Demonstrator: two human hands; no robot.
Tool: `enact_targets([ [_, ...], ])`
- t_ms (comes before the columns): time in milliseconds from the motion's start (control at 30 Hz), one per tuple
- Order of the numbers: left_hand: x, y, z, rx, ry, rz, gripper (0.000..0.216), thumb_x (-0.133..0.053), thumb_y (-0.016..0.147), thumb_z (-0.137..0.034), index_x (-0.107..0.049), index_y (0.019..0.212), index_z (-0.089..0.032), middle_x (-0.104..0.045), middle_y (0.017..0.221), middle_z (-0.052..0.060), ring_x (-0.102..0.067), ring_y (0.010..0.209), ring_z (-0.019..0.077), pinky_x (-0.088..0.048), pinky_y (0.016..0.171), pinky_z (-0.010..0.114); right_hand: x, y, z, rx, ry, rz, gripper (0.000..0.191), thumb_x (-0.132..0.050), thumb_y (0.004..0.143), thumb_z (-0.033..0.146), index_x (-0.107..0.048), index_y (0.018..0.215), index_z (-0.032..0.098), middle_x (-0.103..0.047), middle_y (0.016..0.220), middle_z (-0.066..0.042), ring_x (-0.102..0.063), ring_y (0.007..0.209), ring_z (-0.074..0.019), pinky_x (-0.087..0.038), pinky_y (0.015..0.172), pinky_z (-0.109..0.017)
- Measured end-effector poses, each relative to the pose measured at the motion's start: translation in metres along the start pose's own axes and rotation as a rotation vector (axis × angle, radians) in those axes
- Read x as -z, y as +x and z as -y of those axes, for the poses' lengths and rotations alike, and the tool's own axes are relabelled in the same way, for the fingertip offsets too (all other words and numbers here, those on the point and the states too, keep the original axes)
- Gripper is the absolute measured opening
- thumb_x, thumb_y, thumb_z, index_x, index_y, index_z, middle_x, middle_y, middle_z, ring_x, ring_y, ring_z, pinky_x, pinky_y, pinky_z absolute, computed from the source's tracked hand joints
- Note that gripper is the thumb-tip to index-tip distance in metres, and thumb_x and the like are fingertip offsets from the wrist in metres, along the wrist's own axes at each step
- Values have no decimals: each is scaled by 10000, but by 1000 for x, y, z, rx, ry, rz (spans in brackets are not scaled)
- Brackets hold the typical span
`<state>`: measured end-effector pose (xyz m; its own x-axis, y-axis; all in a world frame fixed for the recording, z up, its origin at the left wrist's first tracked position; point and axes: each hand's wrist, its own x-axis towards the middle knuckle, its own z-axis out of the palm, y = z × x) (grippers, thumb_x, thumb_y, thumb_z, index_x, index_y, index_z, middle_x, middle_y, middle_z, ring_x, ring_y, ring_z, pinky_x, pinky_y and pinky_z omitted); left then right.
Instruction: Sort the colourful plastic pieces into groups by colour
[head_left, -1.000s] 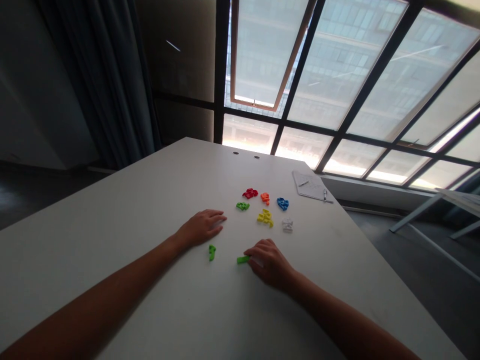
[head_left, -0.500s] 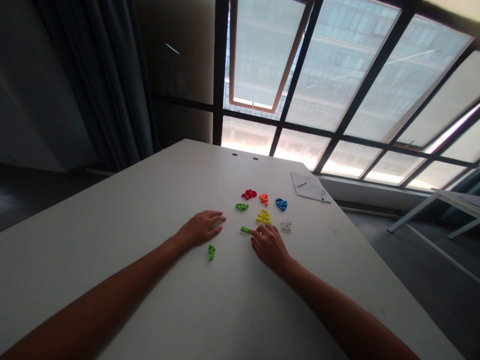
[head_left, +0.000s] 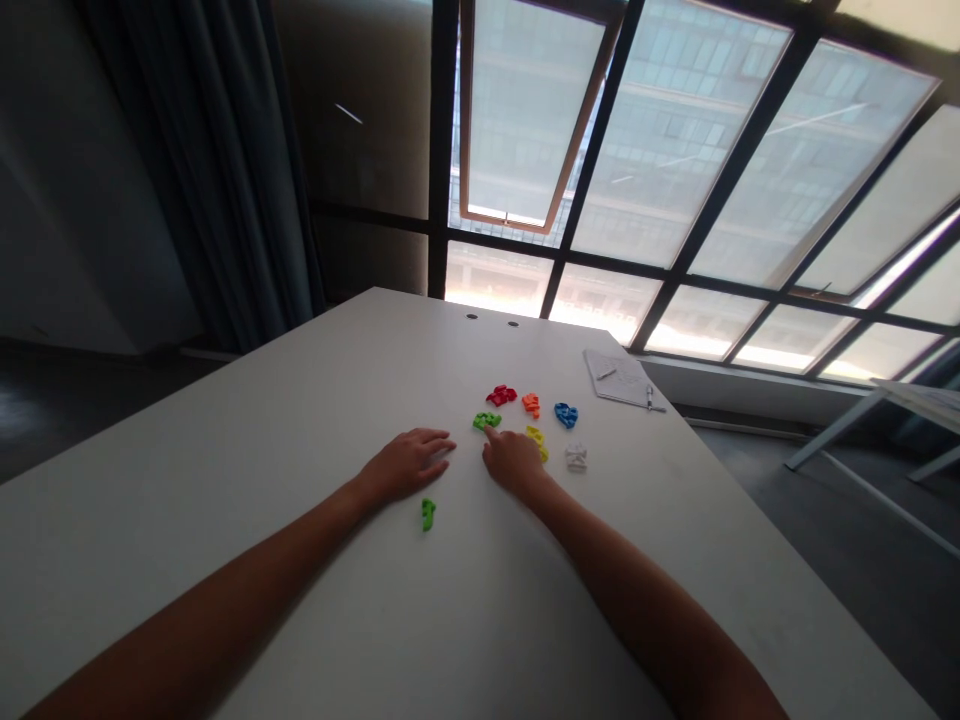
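Note:
My left hand [head_left: 409, 464] lies open and flat on the white table [head_left: 322, 400], its fingers apart and nothing in them. Just below it rests a single green plastic piece [head_left: 427, 514]. My right hand [head_left: 516, 460] stretches its index finger to the near edge of a small green cluster of pieces [head_left: 487, 421], touching it. The thumb is set apart from that fingertip, and the other fingers are curled under, partly out of sight. Behind this hand, yellow pieces [head_left: 537, 440] are partly covered.
Red pieces [head_left: 501, 395], orange pieces [head_left: 531, 404], blue pieces [head_left: 566, 415] and white pieces [head_left: 576, 457] lie in small groups around the right hand. Farther right, a notebook [head_left: 622, 384] with pens sits by the table edge. Windows and a dark curtain [head_left: 202, 160] stand beyond.
My right hand has moved forward and slightly left, from the loose green piece to the green cluster. That piece no longer shows at its earlier spot. My left hand stays put.

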<state>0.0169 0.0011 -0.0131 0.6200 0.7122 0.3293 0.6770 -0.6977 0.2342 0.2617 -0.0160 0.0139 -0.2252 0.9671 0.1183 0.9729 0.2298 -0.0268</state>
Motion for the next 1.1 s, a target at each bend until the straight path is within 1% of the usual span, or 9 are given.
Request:
enact_targets([
  [200,1,0,-2,18,2,16,413,-507,1010,-459,-682,1343,-288,-640,1432,66,-598,1288,276,-483,1108,454,-8,-6,-3,17,22,-31,547,-421,1044,330,-389,1586,258,-754,1114,-135,-729,925,-262,-528,797,-353],
  [267,1,0,-2,18,-7,11,418,-509,1007,-463,-683,1344,-288,-641,1431,68,-600,1287,277,-484,1108,449,-8,-11,-2,36,26,-38,520,-417,1045,323,-434,1558,238,-748,1129,-143,-729,930,-264,-531,808,-356],
  [400,0,0,0,6,-23,3,428,-504,1007,-475,-679,1349,-285,-644,1425,73,-600,1281,271,-484,1109,441,-8,-20,4,101,48,-32,394,-425,1045,298,-611,1383,221,-758,1089,-134,-734,920,-253,-528,799,-324],
  [567,3,-1,-4,14,2,18,425,-497,1014,-460,-668,1362,-284,-637,1434,73,-590,1294,270,-477,1115,450,-12,-37,9,191,127,-71,349,-458,1032,251,-658,1317,243,-765,1101,-101,-730,928,-219,-513,806,-285],
  [733,3,-1,-4,19,12,23,416,-520,1003,-431,-660,1369,-292,-630,1444,66,-586,1300,271,-480,1114,451,-10,-69,13,482,286,-131,351,-464,1030,256,-638,1335,236,-775,973,-59,-700,768,-155,-473,725,-241],
  [800,2,-1,-3,17,12,20,410,-526,999,-428,-669,1357,-290,-629,1446,66,-590,1295,269,-482,1112,450,-9,-80,21,603,340,-153,368,-477,1021,268,-612,1359,219,-768,912,-44,-676,702,-144,-453,663,-236],
  [900,2,-1,-3,12,10,13,409,-514,1006,-433,-670,1355,-290,-628,1447,64,-589,1298,268,-479,1119,448,-7,-88,37,708,357,-186,334,-493,1008,285,-636,1303,219,-748,838,-23,-650,652,-143,-420,598,-239],
  [1000,3,0,-5,19,14,16,415,-502,1013,-434,-663,1367,-290,-628,1448,62,-584,1305,268,-478,1121,452,-7,-87,47,735,312,-185,251,-498,1011,295,-687,1165,232,-723,798,-11,-632,636,-136,-397,582,-239],
  [1100,3,-1,-6,23,17,14,409,-510,1008,-425,-669,1359,-290,-630,1444,60,-581,1309,268,-482,1116,449,-8,-82,43,659,282,-166,210,-510,1024,307,-696,1087,236,-724,858,-16,-651,704,-137,-412,623,-238],
])
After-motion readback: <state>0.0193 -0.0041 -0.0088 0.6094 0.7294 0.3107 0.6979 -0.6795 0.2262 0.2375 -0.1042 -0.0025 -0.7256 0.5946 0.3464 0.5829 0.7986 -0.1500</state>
